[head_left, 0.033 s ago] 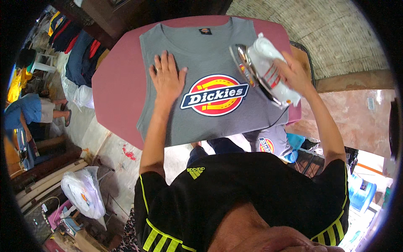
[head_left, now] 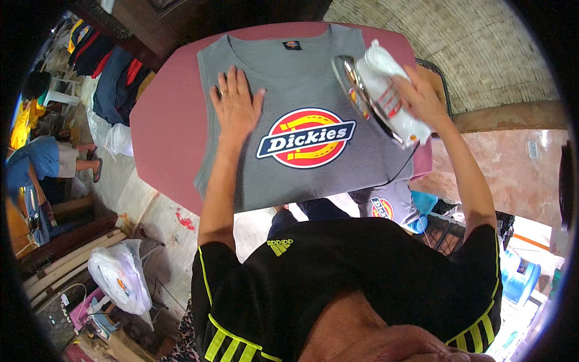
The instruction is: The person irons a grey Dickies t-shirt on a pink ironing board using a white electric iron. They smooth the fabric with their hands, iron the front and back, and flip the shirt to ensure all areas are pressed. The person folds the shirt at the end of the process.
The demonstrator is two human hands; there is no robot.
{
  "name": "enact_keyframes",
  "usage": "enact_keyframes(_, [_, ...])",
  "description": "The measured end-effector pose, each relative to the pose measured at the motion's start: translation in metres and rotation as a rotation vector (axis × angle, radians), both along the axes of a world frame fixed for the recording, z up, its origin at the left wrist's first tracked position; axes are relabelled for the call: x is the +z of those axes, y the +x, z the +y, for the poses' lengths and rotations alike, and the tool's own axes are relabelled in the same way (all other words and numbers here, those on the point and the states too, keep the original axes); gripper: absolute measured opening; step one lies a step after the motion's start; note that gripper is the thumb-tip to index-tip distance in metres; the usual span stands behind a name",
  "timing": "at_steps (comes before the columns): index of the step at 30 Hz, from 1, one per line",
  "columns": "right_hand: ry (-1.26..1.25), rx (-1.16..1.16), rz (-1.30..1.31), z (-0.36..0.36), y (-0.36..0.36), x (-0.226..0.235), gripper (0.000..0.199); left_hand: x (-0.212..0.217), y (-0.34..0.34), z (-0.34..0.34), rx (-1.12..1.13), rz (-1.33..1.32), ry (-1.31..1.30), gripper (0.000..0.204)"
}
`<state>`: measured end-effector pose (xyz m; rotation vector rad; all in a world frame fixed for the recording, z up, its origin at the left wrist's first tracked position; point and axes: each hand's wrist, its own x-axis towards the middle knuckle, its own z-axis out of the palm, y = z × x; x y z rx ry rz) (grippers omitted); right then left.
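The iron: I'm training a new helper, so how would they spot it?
Find the maroon table; a grey sleeveless shirt lies on it. Toward the picture's right, the right hand grips the iron. Its white body and shiny metal base set it apart from the shirt.

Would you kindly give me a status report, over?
Left hand flat on grey shirt. Right hand gripping white iron. Dark cord near shirt's lower right corner.
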<state>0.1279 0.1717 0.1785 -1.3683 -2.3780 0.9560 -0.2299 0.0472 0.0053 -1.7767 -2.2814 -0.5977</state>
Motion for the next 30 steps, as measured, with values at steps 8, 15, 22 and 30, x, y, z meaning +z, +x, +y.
enact_keyframes(8, [0.053,-0.129,0.049,0.086,-0.051,-0.032,0.041,0.005,-0.028,0.054,0.111,0.08,-0.026,0.08])
enact_keyframes(15, [0.273,0.046,0.176,0.152,-0.091,-0.081,0.037,0.012,-0.026,0.051,0.107,0.068,-0.085,0.078])
enact_keyframes(22, [0.149,0.072,-0.083,0.099,-0.055,-0.042,0.034,0.014,-0.022,0.057,0.115,0.062,-0.088,0.078])
enact_keyframes(30, [0.171,0.378,0.117,0.12,-0.092,-0.04,0.036,0.017,-0.024,0.056,0.114,0.054,-0.063,0.077])
